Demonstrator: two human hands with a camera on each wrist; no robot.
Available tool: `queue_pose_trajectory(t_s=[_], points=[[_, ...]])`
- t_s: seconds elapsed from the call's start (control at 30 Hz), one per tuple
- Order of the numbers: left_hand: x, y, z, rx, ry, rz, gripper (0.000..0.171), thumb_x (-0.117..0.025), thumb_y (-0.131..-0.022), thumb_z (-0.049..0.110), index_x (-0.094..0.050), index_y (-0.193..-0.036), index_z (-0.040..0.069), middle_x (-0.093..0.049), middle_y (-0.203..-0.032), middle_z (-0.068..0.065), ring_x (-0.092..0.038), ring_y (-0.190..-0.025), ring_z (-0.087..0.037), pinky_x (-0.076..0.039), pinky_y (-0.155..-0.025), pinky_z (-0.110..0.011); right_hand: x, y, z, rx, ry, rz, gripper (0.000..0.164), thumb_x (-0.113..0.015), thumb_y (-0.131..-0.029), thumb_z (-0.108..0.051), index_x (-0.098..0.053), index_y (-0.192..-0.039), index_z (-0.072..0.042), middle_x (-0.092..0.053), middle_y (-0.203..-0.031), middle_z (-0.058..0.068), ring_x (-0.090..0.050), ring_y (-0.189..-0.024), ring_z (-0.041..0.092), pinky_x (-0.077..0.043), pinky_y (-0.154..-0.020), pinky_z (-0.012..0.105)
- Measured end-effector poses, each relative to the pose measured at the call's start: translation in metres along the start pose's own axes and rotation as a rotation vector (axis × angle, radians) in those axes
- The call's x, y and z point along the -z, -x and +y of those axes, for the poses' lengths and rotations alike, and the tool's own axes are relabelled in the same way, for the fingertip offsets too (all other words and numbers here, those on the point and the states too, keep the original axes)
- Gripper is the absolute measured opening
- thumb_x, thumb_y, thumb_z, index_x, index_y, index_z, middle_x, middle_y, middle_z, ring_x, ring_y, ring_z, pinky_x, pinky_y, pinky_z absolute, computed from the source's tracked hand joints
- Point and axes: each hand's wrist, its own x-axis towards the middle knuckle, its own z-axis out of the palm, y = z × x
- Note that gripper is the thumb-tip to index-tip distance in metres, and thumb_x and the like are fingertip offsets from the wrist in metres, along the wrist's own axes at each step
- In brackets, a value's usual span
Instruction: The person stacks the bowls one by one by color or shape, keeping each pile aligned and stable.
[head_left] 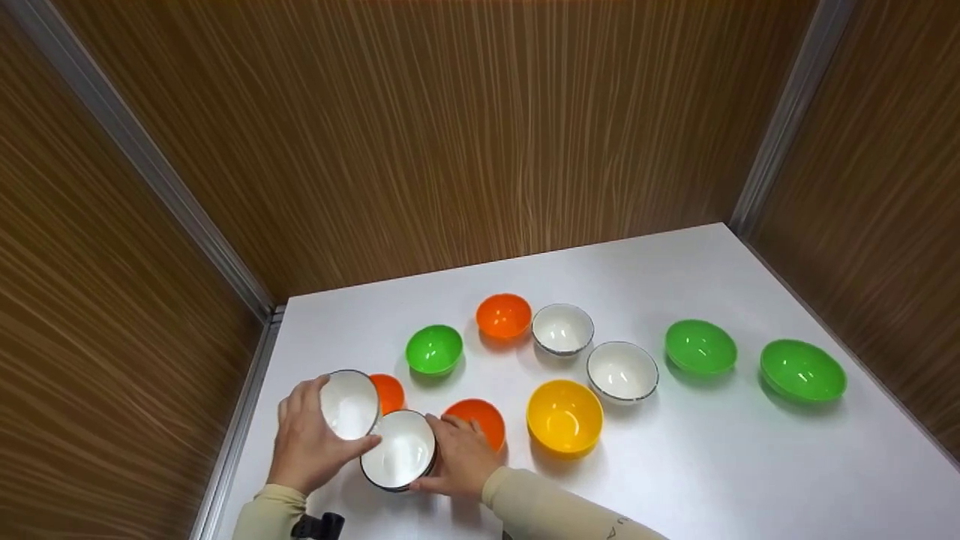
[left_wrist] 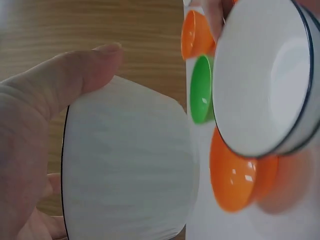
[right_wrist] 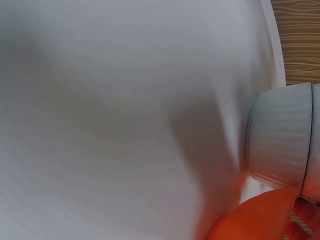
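My left hand (head_left: 304, 442) holds a white bowl (head_left: 350, 405) with a thin dark rim, tilted and raised; in the left wrist view its pale outer wall (left_wrist: 130, 160) shows below the thumb. Just right of it, my right hand (head_left: 465, 461) grips the side of a small stack of white dark-rimmed bowls (head_left: 397, 450). In the right wrist view that stack (right_wrist: 280, 135) appears on its side at the right edge. An orange bowl (head_left: 487, 420) lies partly hidden behind my right hand. Another orange bowl (head_left: 389, 394) peeks out behind the two white ones.
Farther back stand a small green bowl (head_left: 434, 350), an orange bowl (head_left: 503, 316) and two white bowls (head_left: 562, 328). A yellow bowl (head_left: 565, 418) is right of my right hand. Two green bowls (head_left: 701, 347) sit at the right. Wood-grain panels (head_left: 487, 135) enclose the white table (head_left: 720, 465).
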Motion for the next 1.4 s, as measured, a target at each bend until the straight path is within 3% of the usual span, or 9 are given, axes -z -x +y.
queue_pose_trajectory(t_s=[0.23,0.53,0.8,1.13,1.4], points=[[-0.014,0.01,0.022,-0.069,0.012,-0.018,0.115,-0.076,-0.038,0.071,-0.042,-0.128,0.008,-0.042,-0.123,-0.01,-0.036,-0.11,-0.027,-0.041,-0.085,-0.045,0.002,0.0,0.001,-0.002,-0.022,-0.013,0.107,-0.055,-0.06,-0.078,-0.03,-0.142,-0.015,-0.041,-0.138,-0.003,-0.031,-0.128,0.021,-0.023,-0.104,0.053],[-0.033,0.02,0.032,-0.1,-0.007,-0.064,0.109,-0.082,-0.038,0.061,-0.044,-0.126,0.008,-0.043,-0.121,-0.008,-0.037,-0.109,-0.027,-0.041,-0.085,-0.044,0.002,0.0,0.0,0.03,0.005,0.035,0.101,-0.062,-0.063,-0.072,-0.032,-0.141,-0.016,-0.044,-0.136,-0.004,-0.034,-0.127,0.022,-0.025,-0.102,0.054],[-0.047,0.026,0.033,-0.115,-0.012,-0.078,0.11,-0.084,-0.037,0.057,-0.045,-0.127,0.008,-0.044,-0.119,-0.007,-0.037,-0.106,-0.027,-0.04,-0.085,-0.044,0.003,-0.001,0.0,-0.003,-0.022,0.017,0.102,-0.06,-0.061,-0.075,-0.03,-0.141,-0.021,-0.043,-0.136,-0.008,-0.034,-0.126,0.021,-0.024,-0.103,0.055],[-0.058,0.033,0.03,-0.057,-0.006,-0.145,0.118,-0.082,-0.033,0.064,-0.043,-0.13,0.009,-0.042,-0.125,-0.012,-0.036,-0.113,-0.028,-0.042,-0.088,-0.047,0.001,0.001,-0.001,0.023,0.027,0.061,0.101,-0.057,-0.062,-0.077,-0.036,-0.138,-0.014,-0.048,-0.131,-0.003,-0.038,-0.124,0.023,-0.027,-0.1,0.056],[-0.064,0.036,0.025,-0.052,-0.002,-0.14,0.116,-0.084,-0.034,0.059,-0.043,-0.13,0.009,-0.04,-0.129,-0.017,-0.034,-0.118,-0.031,-0.04,-0.091,-0.048,0.0,0.001,0.001,0.033,0.013,0.075,0.101,-0.059,-0.061,-0.075,-0.036,-0.138,-0.014,-0.048,-0.131,-0.002,-0.038,-0.124,0.023,-0.026,-0.1,0.057]])
